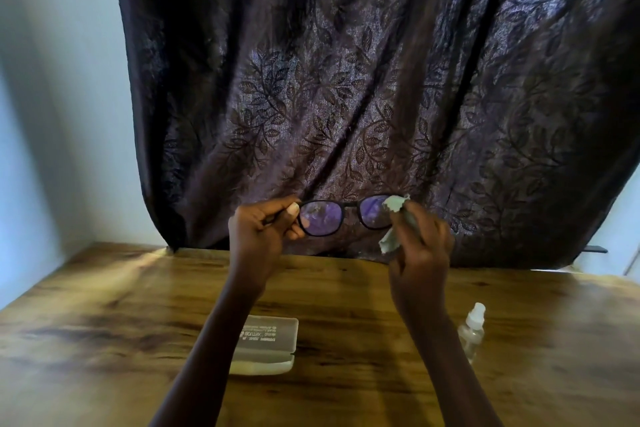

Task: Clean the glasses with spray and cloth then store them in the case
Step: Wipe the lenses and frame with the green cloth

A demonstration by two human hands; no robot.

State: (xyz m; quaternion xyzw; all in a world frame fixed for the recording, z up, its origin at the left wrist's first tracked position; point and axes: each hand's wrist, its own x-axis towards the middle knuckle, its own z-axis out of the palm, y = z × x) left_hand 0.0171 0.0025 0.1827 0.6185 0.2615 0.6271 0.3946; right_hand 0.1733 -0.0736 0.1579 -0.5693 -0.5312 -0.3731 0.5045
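Black-framed glasses [341, 216] with purple-tinted lenses are held up above the wooden table [104, 340]. My left hand [258, 236] pinches the frame at its left end. My right hand [420, 248] grips a pale green cloth [394, 218] and presses it against the right lens, covering that lens's outer edge. A clear spray bottle [471, 331] with a white cap stands on the table to the right of my right forearm. A translucent glasses case [266, 345] lies shut on the table between my forearms, partly hidden by my left arm.
A dark leaf-patterned curtain [363, 97] hangs behind the table. Pale walls [52, 97] stand at the left and far right. A dark ledge [595, 249] sticks out at the right behind the curtain.
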